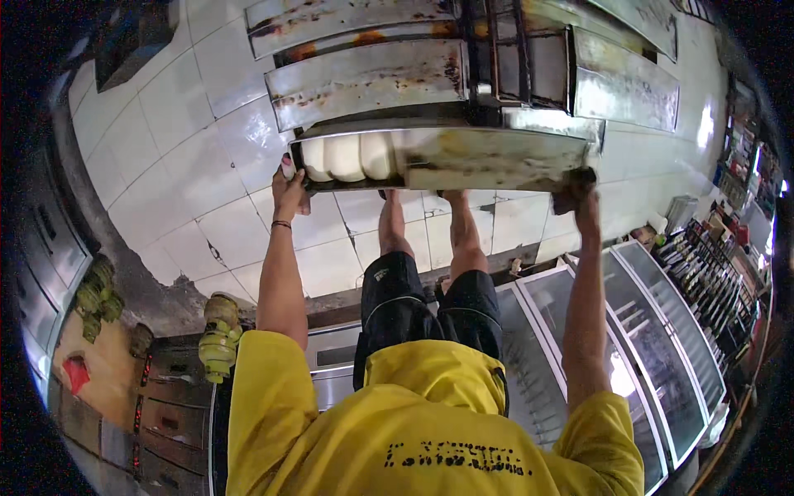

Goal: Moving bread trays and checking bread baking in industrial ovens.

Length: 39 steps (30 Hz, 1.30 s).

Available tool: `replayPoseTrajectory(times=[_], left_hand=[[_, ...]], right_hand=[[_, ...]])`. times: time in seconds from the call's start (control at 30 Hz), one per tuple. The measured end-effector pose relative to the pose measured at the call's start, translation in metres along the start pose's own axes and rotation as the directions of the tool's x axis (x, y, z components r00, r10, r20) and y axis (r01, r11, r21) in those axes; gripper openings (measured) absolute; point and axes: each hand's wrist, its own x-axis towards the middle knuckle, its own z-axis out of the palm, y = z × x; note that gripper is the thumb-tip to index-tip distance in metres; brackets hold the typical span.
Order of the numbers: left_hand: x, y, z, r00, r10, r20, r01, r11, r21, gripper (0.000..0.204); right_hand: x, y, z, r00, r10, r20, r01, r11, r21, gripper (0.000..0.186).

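Note:
A long metal loaf pan [399, 178] spans the space between my two hands, in front of my legs. Its lid [496, 161] covers the middle and right part. At the uncovered left end sit three pale, rounded pieces of dough [346, 157], side by side. My left hand [289, 194] is closed around the pan's left end, with a dark band on the wrist. My right hand [583, 200] grips the right end; it is blurred and partly hidden by something dark that I cannot make out.
Just beyond, several stained metal pans [368, 87] lie in rows, more of them [624, 83] at the right. White tiles [207, 178] spread beneath. Green gas cylinders [219, 339] stand at the left. A glass-panelled cabinet [637, 322] is at the lower right, near a crowded rack [703, 269].

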Motion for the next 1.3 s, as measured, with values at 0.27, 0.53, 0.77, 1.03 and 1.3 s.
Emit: replayPoseTrajectory(times=[0.27, 0.53, 0.77, 1.03, 1.3], left_hand=[[-0.007, 0.016, 0.006, 0.994, 0.106, -0.013, -0.107, 0.991, -0.086, 0.029], [0.008, 0.0, -0.012, 0.988, 0.151, -0.004, -0.15, 0.971, -0.185, 0.029], [0.069, -0.037, -0.044, 0.975, 0.221, -0.005, -0.221, 0.975, -0.025, 0.035], [0.124, -0.104, -0.079, 0.882, 0.369, -0.292, -0.356, 0.929, 0.099, 0.051], [0.157, 0.001, -0.007, 0.992, 0.124, -0.007, -0.104, 0.797, -0.595, 0.03]], right_hand=[[-0.015, 0.071, 0.203, 0.997, -0.063, 0.033, 0.069, 0.97, -0.233, 0.018], [-0.003, 0.092, 0.271, 0.986, -0.078, -0.145, -0.004, 0.868, -0.497, 0.02], [0.024, 0.154, 0.301, 0.989, -0.084, -0.124, 0.109, 0.971, 0.213, 0.033], [0.035, 0.215, 0.384, 0.846, 0.265, -0.462, -0.212, 0.963, 0.165, 0.037], [0.025, 0.162, 0.357, 1.0, 0.016, 0.023, -0.027, 0.74, 0.672, 0.025]])
